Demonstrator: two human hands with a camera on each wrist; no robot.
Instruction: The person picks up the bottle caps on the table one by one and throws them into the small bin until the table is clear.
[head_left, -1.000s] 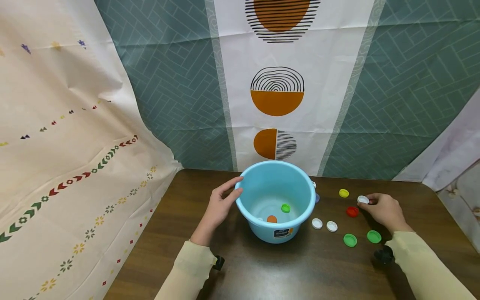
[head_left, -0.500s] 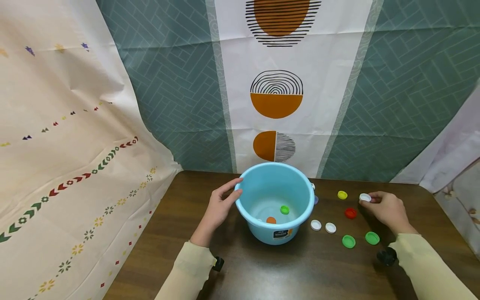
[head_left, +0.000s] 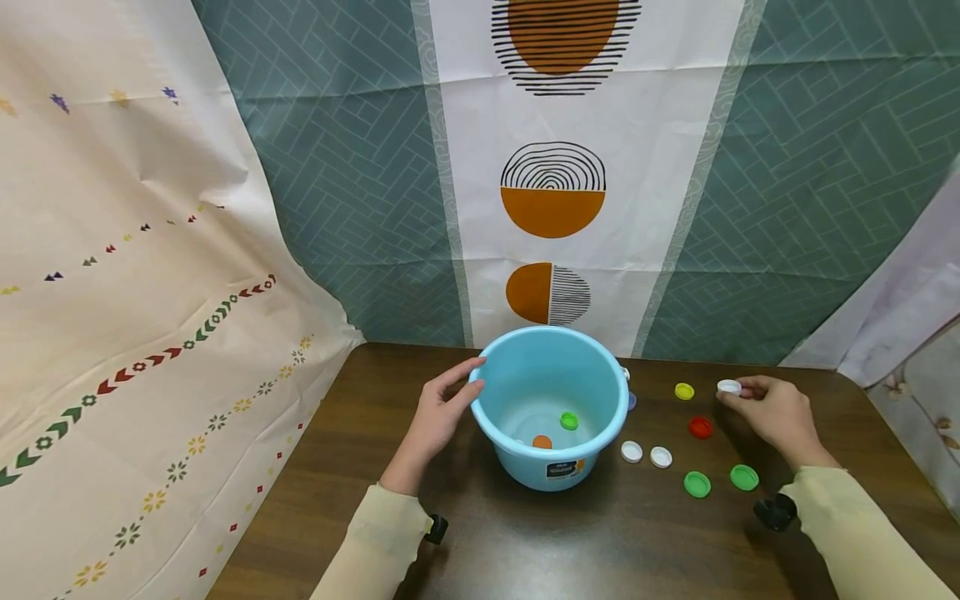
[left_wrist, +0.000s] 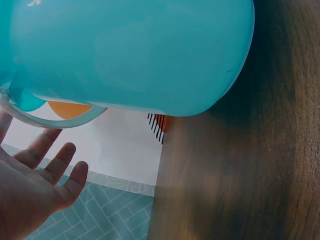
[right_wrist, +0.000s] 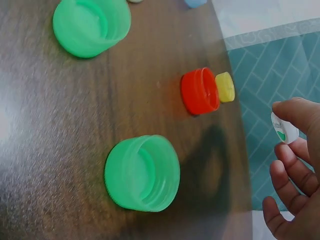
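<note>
My right hand (head_left: 780, 417) pinches a white bottle cap (head_left: 728, 387) between thumb and fingers; in the right wrist view the cap (right_wrist: 284, 129) is lifted off the table. With relaxed, spread fingers, my left hand (head_left: 441, 410) touches the left rim of a light blue tub (head_left: 525, 467). The left wrist view shows that hand (left_wrist: 37, 185) beside the tub's pale handle (left_wrist: 65, 122). Inside the tub lie a bright green cap (head_left: 570, 421), an orange cap (head_left: 542, 442) and a partly hidden pale one.
Right of the tub, on the brown table (head_left: 600, 550), lie a yellow cap (head_left: 684, 391), a red cap (head_left: 701, 427), two white caps (head_left: 632, 452) and two green caps (head_left: 697, 484). A bluish cap (head_left: 632, 402) is half hidden by the tub. A patterned curtain (head_left: 360, 208) hangs behind.
My right hand has raised the white cap slightly from near the table. The left hand stays at the tub's rim. The head view has shifted a little.
</note>
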